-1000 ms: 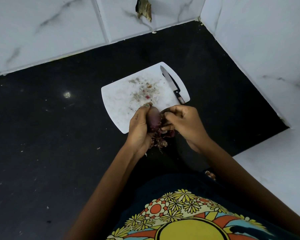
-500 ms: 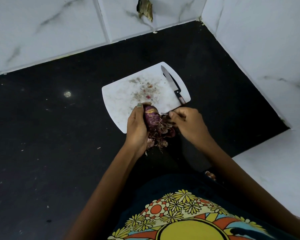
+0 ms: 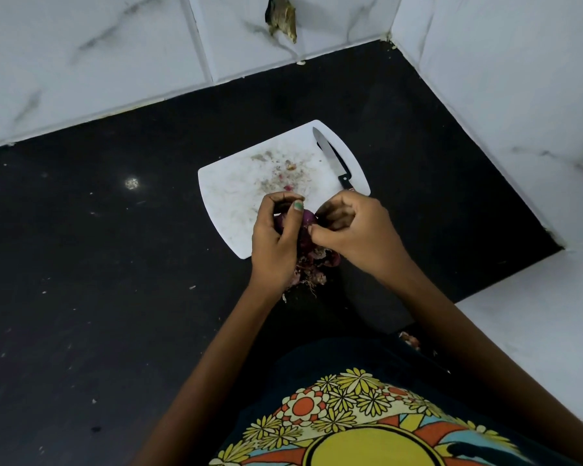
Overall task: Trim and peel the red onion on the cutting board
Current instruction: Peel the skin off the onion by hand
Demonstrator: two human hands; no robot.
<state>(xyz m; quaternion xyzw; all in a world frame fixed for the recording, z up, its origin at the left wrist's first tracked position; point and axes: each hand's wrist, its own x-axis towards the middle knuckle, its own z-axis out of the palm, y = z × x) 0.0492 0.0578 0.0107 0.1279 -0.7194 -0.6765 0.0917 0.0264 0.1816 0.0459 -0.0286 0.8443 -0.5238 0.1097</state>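
Over the near edge of the white, round-cornered cutting board (image 3: 229, 196), the left hand (image 3: 275, 240) grips the glossy red onion (image 3: 307, 218). The right hand (image 3: 354, 230) pinches its papery skin. A black-handled knife (image 3: 332, 159) lies along the board's right edge on the speckled black worktop (image 3: 98, 264).

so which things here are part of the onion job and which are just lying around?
In the job:
- red onion, held in the left hand
- right hand, pinching its skin
- peel scraps under the hands
- cutting board
- knife, lying on the board

Lying about:
- black counter
- debris in the wall tile
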